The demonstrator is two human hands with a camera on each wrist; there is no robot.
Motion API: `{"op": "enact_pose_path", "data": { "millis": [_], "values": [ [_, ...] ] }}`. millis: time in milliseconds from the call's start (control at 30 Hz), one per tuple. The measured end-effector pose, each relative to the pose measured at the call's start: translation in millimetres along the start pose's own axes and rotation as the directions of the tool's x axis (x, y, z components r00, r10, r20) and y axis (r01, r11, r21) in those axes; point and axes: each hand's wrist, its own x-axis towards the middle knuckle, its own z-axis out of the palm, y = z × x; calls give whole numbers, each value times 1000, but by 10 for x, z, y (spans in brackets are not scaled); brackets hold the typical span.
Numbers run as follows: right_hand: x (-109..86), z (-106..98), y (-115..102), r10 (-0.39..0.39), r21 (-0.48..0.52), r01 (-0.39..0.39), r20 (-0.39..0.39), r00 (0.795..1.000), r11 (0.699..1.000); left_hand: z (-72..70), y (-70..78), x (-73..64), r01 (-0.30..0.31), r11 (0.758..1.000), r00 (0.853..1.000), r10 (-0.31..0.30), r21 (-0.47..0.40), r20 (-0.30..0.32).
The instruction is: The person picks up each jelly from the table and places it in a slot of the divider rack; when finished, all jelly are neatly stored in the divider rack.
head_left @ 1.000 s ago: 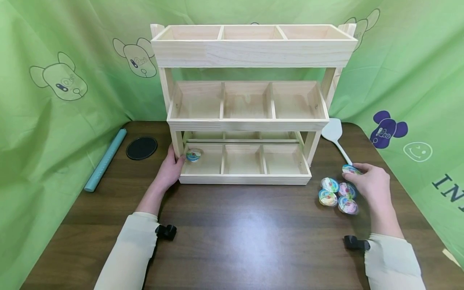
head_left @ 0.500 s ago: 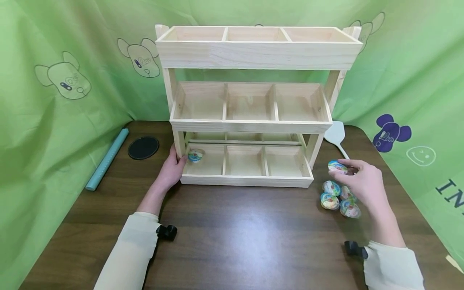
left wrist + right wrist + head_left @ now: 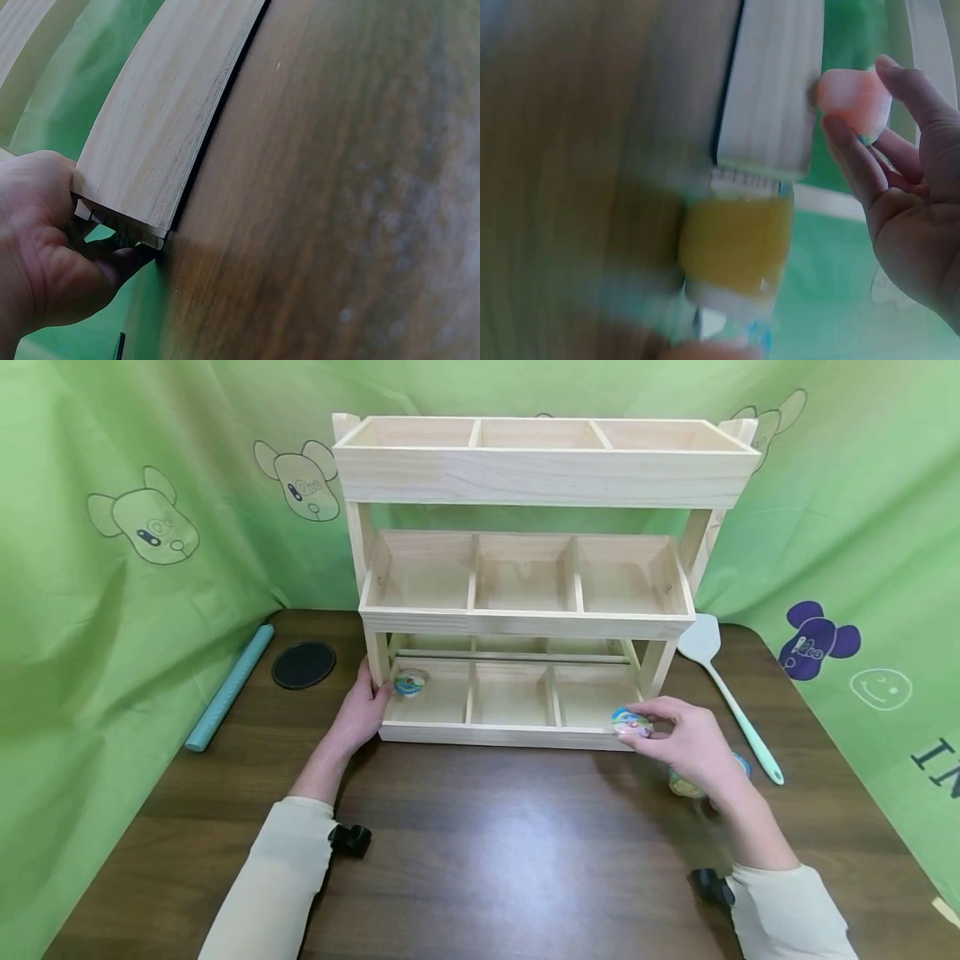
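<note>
A three-tier wooden shelf rack (image 3: 543,477) stands on the table, each tier split into three compartments. My left hand (image 3: 360,710) grips its lower left end; in the left wrist view the fingers curl behind the end of the bottom tier. Between thumb and fingers of my right hand (image 3: 690,743) is a small jelly cup (image 3: 632,723) with a printed lid, pink in the right wrist view (image 3: 847,97). It is held over the front right corner of the bottom tier. Another jelly cup (image 3: 409,682) lies in the bottom-left compartment.
More jelly cups (image 3: 684,785) stand under my right wrist, mostly hidden; a yellow one (image 3: 739,244) shows in the right wrist view. A pale spatula (image 3: 738,714) lies at the right. Left of the rack are a black disc (image 3: 303,665) and a light-blue rod (image 3: 231,687).
My right hand has carried the jelly cup left from the group of cups to the bottom tier's right corner. The left hand keeps its hold on the rack; the head view has shifted slightly.
</note>
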Motion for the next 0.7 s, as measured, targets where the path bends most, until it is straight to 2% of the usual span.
{"op": "enact_pose_path", "data": {
  "millis": [233, 567, 700],
  "values": [
    [64, 127, -77, -48, -61, 47, -9, 999, 997, 8, 8, 3, 10, 1000, 1000, -10, -12, 4],
    [149, 235, -123, -53, -13, 53, 10, 999, 998, 6, -9, 12, 0, 1000, 1000, 0, -10, 1],
    [171, 292, -158, -61, 46, 60, 21, 998, 997, 9, -5, 14, -2, 1000, 1000, 2, -11, -1]
  ]
}}
